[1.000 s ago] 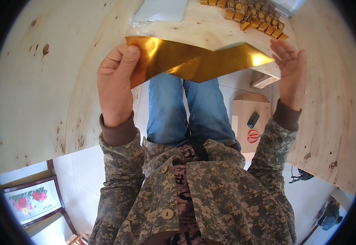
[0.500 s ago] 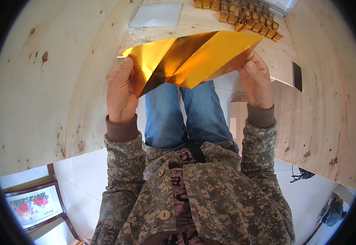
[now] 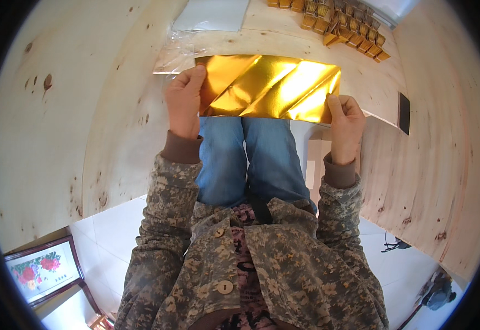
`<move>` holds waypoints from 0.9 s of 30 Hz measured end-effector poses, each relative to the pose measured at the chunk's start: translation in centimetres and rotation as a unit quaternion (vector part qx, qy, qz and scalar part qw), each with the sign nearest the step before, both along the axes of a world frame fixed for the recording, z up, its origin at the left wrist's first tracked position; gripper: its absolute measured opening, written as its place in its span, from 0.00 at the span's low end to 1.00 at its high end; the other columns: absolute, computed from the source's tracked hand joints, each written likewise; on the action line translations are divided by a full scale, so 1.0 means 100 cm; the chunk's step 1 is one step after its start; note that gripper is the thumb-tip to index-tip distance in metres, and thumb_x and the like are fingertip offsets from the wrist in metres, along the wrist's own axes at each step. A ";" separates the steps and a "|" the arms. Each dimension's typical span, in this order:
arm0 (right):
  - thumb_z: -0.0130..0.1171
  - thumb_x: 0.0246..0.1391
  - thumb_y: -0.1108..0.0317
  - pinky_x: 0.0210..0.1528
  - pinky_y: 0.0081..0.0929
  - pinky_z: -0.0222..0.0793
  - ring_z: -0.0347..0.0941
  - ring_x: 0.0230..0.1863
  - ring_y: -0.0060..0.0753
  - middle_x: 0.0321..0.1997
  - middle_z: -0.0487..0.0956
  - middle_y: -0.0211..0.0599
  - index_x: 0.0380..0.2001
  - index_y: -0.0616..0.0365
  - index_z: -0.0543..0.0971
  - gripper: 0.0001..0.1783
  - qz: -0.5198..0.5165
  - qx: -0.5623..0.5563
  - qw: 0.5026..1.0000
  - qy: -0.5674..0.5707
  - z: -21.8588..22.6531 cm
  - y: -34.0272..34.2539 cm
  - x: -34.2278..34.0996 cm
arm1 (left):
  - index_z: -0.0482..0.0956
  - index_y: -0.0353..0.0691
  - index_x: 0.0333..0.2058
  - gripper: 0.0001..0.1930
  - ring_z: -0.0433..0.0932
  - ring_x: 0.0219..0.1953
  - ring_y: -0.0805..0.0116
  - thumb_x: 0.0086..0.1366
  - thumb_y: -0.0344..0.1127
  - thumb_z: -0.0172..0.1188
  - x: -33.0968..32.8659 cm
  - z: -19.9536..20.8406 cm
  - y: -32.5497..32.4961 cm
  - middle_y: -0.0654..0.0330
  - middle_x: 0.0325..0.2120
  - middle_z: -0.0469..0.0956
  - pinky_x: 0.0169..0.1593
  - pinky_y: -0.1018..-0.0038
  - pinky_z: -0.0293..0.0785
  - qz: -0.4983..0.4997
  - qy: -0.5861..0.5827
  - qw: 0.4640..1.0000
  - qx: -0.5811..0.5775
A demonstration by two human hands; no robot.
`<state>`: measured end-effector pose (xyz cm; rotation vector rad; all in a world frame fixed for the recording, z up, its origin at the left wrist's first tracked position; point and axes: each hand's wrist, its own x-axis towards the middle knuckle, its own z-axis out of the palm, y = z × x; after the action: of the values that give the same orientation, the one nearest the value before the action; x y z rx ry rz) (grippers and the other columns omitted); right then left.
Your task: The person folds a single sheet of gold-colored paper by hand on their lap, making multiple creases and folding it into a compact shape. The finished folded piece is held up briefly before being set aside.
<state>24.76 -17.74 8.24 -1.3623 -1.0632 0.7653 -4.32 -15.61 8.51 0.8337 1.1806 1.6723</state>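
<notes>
Our left hand (image 3: 183, 113) pinches the upper left corner of a gold foil sheet (image 3: 265, 88), thumb on the face toward us. Just past that hand, crinkled clear plastic (image 3: 180, 47) and a whitish sheet (image 3: 211, 14) lie on the wooden tabletop (image 3: 284, 44). Between our hands the foil hangs open over our jeans (image 3: 223, 159), slanting creases across its shine. Our right hand (image 3: 348, 129) grasps its right edge, low down, and beyond stand rows of brushes (image 3: 353, 33). We judge the step in hand to be holding the foil spread; the next move seems to call for even, gentle tension from both sides.
</notes>
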 end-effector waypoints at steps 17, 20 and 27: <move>0.62 0.59 0.65 0.30 0.39 0.74 0.80 0.28 0.43 0.27 0.83 0.37 0.45 0.52 0.81 0.11 -0.090 -0.023 0.846 -0.525 -0.090 0.132 0.018 | 0.84 0.43 0.34 0.12 0.80 0.37 0.53 0.64 0.45 0.60 0.047 -0.104 0.183 0.58 0.29 0.84 0.42 0.59 0.74 0.030 0.512 0.852 -0.104; 0.61 0.60 0.66 0.30 0.39 0.74 0.80 0.29 0.43 0.29 0.83 0.36 0.42 0.50 0.83 0.08 -0.053 0.035 0.820 -0.569 -0.106 0.146 0.030 | 0.82 0.42 0.33 0.11 0.79 0.36 0.55 0.65 0.43 0.61 0.051 -0.116 0.194 0.59 0.29 0.83 0.41 0.60 0.74 0.031 0.595 0.800 -0.066; 0.62 0.58 0.67 0.36 0.37 0.70 0.76 0.37 0.37 0.33 0.79 0.35 0.43 0.51 0.84 0.10 0.021 -0.062 0.769 -0.636 -0.109 0.140 0.038 | 0.80 0.46 0.33 0.07 0.75 0.40 0.54 0.63 0.42 0.62 0.059 -0.133 0.198 0.60 0.33 0.79 0.44 0.57 0.67 0.029 0.664 0.747 -0.013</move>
<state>28.56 -3.71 -2.66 -2.0035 -2.0925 -0.2285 1.62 4.15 -4.81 2.1356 2.1111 0.9032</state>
